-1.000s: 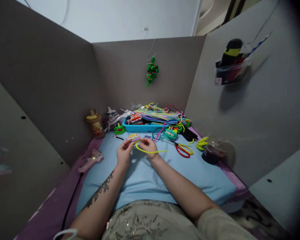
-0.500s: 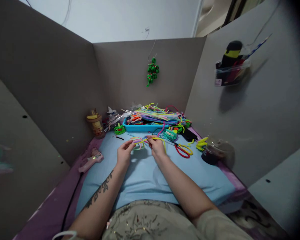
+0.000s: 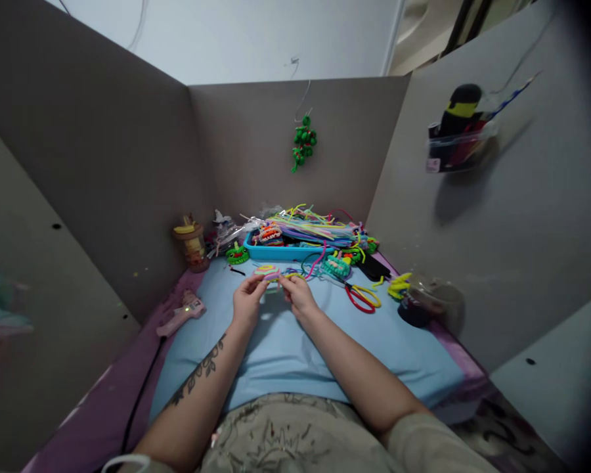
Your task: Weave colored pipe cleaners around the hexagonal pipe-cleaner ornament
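Between my two hands is a small woven piece of pink, yellow and purple pipe cleaners (image 3: pixel 266 270), held just above the blue cloth (image 3: pixel 276 348). My left hand (image 3: pixel 249 293) pinches its left side between thumb and fingertips. The fingers of my right hand (image 3: pixel 298 293) are closed on its right end, where loose yellow and purple strands come out. A pale green strand hangs below the piece. Red-and-yellow-handled scissors (image 3: pixel 362 297) lie to the right of my right hand, and a teal pipe-cleaner piece (image 3: pixel 337 265) lies behind them.
A blue tray (image 3: pixel 288 253) heaped with pipe cleaners (image 3: pixel 320 230) stands at the back. On the left are a pink glue gun (image 3: pixel 181 318) with a black cord and a cup (image 3: pixel 194 246). A black phone-like object (image 3: pixel 374 267) and a dark-based clear container (image 3: pixel 416 309) sit right.
My right hand has moved left, closer to my left hand. The yellow strand that trailed over my right hand no longer shows there. The camera view has shifted slightly.
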Motion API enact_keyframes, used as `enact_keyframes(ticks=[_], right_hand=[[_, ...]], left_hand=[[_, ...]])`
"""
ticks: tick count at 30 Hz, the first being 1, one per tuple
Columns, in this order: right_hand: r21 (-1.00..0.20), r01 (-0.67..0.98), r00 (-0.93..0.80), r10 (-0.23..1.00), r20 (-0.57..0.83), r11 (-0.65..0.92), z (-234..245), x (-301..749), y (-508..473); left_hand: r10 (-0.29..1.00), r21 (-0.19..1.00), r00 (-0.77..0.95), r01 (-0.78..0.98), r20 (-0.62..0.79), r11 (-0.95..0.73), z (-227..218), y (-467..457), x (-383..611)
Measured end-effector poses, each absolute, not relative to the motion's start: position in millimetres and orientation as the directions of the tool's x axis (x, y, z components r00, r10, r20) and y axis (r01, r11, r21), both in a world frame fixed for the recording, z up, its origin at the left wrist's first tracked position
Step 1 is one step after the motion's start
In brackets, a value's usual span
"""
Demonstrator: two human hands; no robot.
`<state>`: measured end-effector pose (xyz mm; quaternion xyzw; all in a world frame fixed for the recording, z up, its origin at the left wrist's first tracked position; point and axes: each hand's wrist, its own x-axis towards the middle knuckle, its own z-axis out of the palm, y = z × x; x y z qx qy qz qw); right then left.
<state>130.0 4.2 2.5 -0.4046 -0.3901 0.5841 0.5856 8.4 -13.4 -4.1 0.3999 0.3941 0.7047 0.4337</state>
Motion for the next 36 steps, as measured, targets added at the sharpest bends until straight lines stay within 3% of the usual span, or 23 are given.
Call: enact_keyframes(ticks=[11,22,30,36], right_hand=[[-0.824,-0.544,-0.111,0.987,-0.113,-0.155,-5,132,8],[-0.834,-0.547,0.012,0.997,0.08,0.074,-7,128,10],[-0.746,-0.663,0.001,0.996,-0.084,-0.062,-2,131,7],[-0.789,-0.613,0.038,0.996,-0.079,-0.039,-7,134,13]], left_hand=[[0.948,0.873,-0.244,-0.393,0.205,-0.29,-11,-9,9],[0.96,0.867,-0.191,-0.42,0.205,-0.269,-12,-10,12],[0.966,0.842,-0.232,-0.493,0.116,-0.219,-3,-12,10],[0.969,0.845,-0.223,-0.493,0.11,-0.21,-4,-12,7]])
